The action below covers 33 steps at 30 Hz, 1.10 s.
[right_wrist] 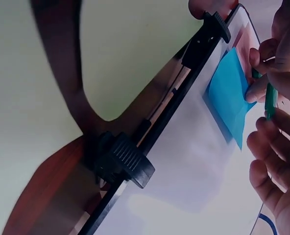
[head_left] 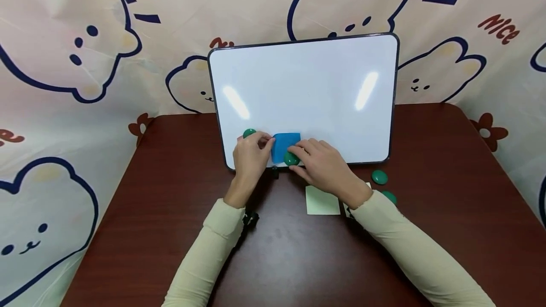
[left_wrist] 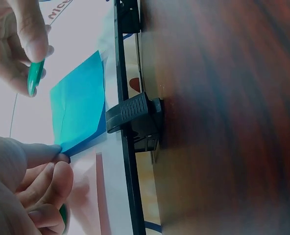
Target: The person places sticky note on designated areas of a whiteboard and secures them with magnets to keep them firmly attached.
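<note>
My left hand point(head_left: 250, 158) pinches the edge of a blue sticky note point(head_left: 282, 145) between thumb and finger. The note lies against the lower part of a whiteboard point(head_left: 307, 89), and in the left wrist view its far side stands off the surface. In my right hand point(head_left: 322, 165) is a round green magnet point(head_left: 291, 158), held by its rim in front of the note's lower right part. Another green magnet point(head_left: 249, 132) shows just above my left hand. Beneath that hand, a pink note point(left_wrist: 86, 196) is on the board, partly hidden.
Black clips point(left_wrist: 135, 117) sit along the board's lower edge. A pale green note point(head_left: 323, 201) lies on the brown table point(head_left: 170, 231), with another partly under my right forearm. Two green magnets point(head_left: 379, 177) rest at the right. A patterned curtain point(head_left: 256, 4) hangs behind.
</note>
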Available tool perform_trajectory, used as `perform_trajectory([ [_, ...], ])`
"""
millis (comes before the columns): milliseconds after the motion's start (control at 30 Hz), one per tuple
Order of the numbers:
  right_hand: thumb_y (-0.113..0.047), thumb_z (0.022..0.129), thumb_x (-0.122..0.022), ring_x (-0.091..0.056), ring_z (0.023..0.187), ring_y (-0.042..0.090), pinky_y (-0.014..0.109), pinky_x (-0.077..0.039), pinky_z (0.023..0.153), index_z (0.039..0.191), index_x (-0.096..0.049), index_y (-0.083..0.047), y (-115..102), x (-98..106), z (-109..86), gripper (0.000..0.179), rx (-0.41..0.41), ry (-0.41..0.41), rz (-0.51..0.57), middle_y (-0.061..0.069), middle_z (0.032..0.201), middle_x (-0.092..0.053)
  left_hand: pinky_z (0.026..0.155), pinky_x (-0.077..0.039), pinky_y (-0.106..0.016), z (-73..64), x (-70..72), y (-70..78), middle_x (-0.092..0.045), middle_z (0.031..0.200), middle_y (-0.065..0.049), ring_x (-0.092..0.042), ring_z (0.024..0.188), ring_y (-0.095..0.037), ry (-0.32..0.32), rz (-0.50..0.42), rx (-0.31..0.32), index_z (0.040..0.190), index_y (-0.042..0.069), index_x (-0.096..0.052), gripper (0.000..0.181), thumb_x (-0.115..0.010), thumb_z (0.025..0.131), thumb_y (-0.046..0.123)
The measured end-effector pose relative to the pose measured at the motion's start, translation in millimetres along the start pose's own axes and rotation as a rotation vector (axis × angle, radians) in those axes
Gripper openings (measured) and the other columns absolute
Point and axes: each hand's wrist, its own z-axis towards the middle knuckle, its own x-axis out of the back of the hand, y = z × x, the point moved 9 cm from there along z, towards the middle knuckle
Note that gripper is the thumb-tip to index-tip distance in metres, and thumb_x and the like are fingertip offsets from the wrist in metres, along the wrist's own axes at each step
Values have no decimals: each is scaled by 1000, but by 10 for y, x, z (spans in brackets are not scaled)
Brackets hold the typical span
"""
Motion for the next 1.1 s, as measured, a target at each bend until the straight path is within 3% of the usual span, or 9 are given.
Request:
perform_trajectory([
  [567, -33, 89, -75, -67, 98, 23, 34, -60, 76, 124, -64, -3, 92, -12, 138, 48, -39, 27, -8, 13, 115, -65, 91, -51, -48, 13, -32, 4, -77, 84, -10, -71, 75, -22, -19, 5, -1, 93, 6, -77, 19, -73, 92, 24],
  [1100, -31, 91, -73, -69, 91, 19, 33, -60, 75, 125, -62, -3, 171, -54, 291, 46, -63, 36, 44, 11, 117, -63, 86, -53, -45, 22, -25, -14, -77, 84, -10, -72, 75, -21, -20, 9, 14, 93, 6, -77, 20, -73, 92, 25],
])
